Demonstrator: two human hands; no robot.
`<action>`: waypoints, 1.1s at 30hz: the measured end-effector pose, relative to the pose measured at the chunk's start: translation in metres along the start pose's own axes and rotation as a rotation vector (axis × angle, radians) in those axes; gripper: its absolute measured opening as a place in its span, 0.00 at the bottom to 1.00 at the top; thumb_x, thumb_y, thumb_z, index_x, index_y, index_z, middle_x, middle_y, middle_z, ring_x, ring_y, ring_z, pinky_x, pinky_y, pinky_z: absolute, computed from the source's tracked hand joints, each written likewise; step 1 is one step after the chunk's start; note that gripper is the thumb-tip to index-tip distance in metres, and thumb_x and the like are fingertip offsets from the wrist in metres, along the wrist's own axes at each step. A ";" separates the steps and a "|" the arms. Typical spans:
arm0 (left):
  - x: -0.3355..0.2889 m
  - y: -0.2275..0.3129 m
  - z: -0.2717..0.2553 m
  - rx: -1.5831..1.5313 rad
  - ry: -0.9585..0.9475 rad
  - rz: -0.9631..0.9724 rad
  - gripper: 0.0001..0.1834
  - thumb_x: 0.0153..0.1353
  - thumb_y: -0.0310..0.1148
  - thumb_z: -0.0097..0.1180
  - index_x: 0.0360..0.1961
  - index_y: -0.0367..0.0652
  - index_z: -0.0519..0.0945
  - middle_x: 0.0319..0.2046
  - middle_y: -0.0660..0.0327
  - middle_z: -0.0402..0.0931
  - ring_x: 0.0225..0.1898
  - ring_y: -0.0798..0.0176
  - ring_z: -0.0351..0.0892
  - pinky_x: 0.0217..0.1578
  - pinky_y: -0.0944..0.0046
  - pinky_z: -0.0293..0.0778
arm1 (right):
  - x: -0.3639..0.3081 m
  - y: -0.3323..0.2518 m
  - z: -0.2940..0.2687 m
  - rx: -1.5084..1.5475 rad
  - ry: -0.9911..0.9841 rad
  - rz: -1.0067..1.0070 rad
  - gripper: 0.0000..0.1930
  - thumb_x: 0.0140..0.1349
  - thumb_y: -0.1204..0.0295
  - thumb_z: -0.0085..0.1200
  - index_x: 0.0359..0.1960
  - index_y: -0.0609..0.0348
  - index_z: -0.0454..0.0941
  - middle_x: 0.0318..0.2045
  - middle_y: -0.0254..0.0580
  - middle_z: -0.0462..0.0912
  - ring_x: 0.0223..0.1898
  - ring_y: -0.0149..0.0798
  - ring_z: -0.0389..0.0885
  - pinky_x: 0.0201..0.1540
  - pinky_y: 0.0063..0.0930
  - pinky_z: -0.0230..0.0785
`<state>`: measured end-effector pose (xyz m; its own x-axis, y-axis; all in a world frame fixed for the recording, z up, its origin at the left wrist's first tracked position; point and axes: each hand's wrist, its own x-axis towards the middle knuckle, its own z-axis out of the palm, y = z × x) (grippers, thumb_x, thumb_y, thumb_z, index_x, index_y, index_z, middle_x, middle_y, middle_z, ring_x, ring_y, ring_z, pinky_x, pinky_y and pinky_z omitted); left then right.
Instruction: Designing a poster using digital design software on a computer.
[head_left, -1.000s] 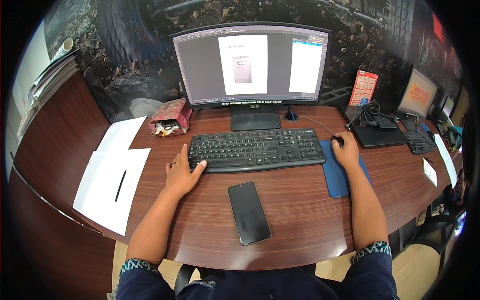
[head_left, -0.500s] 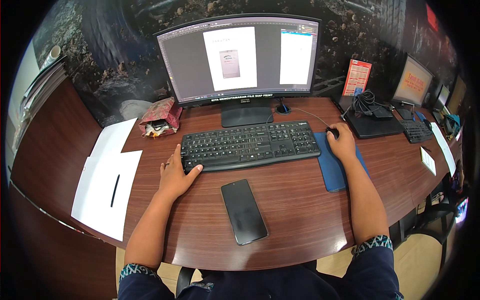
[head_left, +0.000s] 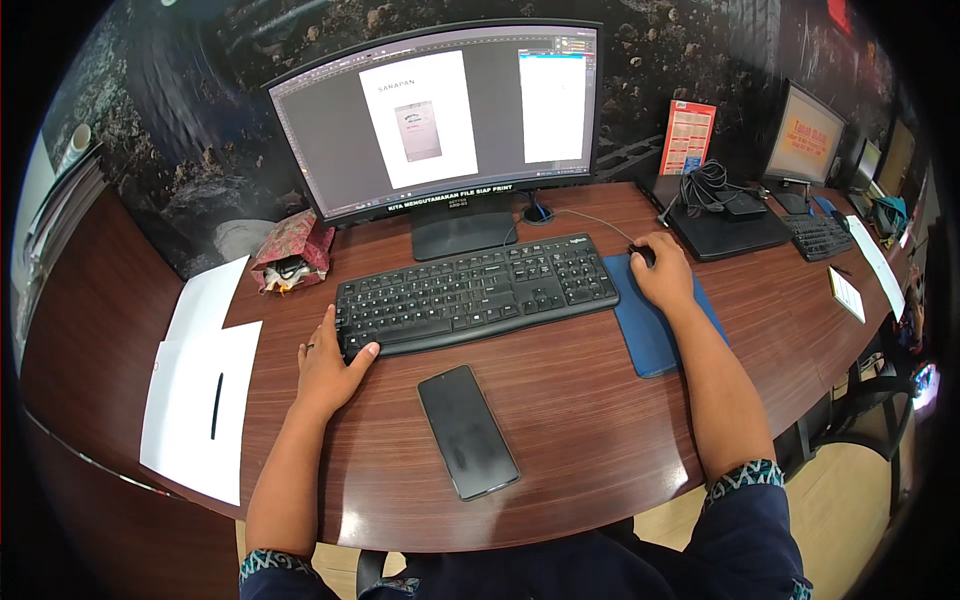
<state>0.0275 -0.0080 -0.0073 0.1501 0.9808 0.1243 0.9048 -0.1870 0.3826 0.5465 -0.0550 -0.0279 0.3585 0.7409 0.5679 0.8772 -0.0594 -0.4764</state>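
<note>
With thumb and fingers spread, my left hand (head_left: 330, 367) rests at the lower left corner of the black keyboard (head_left: 480, 290), holding nothing. At the right, my right hand (head_left: 663, 272) is wrapped over a dark computer mouse (head_left: 643, 254), mostly hidden under the palm, at the top of a blue mouse pad (head_left: 650, 335). Behind the keyboard stands a wide black monitor (head_left: 320, 140). Its screen has a white page with a heading and a small picture, beside a white panel. A dark-screened phone (head_left: 468, 432) lies face up in front of the keyboard.
White paper sheets (head_left: 180, 420) with a black pen (head_left: 217, 405) lie at the left, near a red patterned bag (head_left: 293, 250). A flat black device (head_left: 725, 235) carries coiled cable (head_left: 710, 188) at the right. Beyond are a second keyboard (head_left: 820, 237) and monitor (head_left: 805, 135).
The whole view has shifted and tilted slightly, so the desk things appear farther left. Both hands keep their places on keyboard and mouse. The heading on the screen page looks darker.
</note>
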 end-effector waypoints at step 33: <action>-0.001 0.004 -0.001 0.062 -0.010 0.015 0.56 0.63 0.66 0.57 0.78 0.37 0.51 0.72 0.38 0.61 0.76 0.40 0.58 0.74 0.32 0.45 | -0.001 0.008 0.003 0.050 0.043 -0.057 0.12 0.56 0.71 0.61 0.43 0.57 0.83 0.51 0.47 0.83 0.53 0.55 0.81 0.56 0.44 0.73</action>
<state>0.0303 -0.0101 -0.0053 0.1677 0.9785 0.1202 0.9253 -0.1983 0.3231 0.5520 -0.0541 -0.0338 0.3229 0.7125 0.6230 0.8799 0.0164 -0.4749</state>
